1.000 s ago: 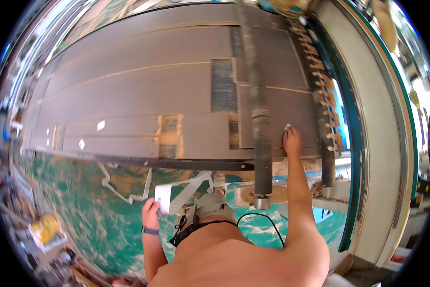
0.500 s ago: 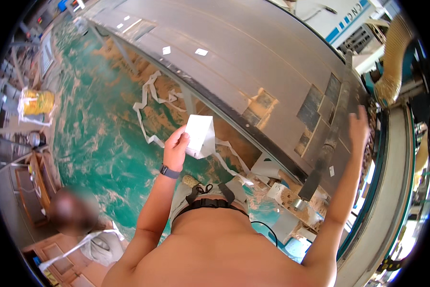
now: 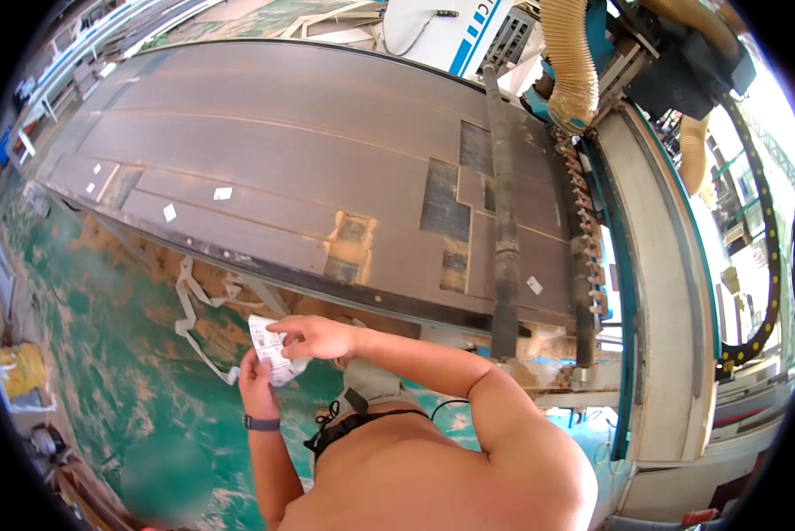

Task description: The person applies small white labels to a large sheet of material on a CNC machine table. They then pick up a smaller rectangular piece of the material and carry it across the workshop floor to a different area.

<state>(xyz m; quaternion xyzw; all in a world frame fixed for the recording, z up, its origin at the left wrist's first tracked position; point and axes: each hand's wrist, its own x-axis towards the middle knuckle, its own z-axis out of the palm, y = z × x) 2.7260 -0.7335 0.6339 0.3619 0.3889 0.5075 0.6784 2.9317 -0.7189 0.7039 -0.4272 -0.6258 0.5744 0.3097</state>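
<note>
In my left hand [image 3: 257, 389], which wears a dark wristband, a folded strip of white printed labels [image 3: 268, 345] is pinched at its lower left edge. My right hand [image 3: 316, 339] reaches across my body to the same strip, its thumb and fingers bent against the upper part. Whether one label is lifted there is too small to see. Beyond both hands lies a large brown panel [image 3: 265, 155] on a machine bed, cut along straight lines. White labels are stuck on it, among them one label [image 3: 223, 193] near the middle left and another label [image 3: 533, 285] at the right.
A dark roller bar [image 3: 503, 203] crosses the panel's right part, beside the machine gantry [image 3: 658, 265]. A ribbed yellowish hose [image 3: 570, 66] hangs above. Sawdust [image 3: 344, 239] lies round a cut-out. A white paper ribbon [image 3: 185, 305] trails over the green floor [image 3: 105, 354].
My right hand has come from over the panel's right end to the label strip in my left hand. The view has turned right, showing more of the panel and gantry.
</note>
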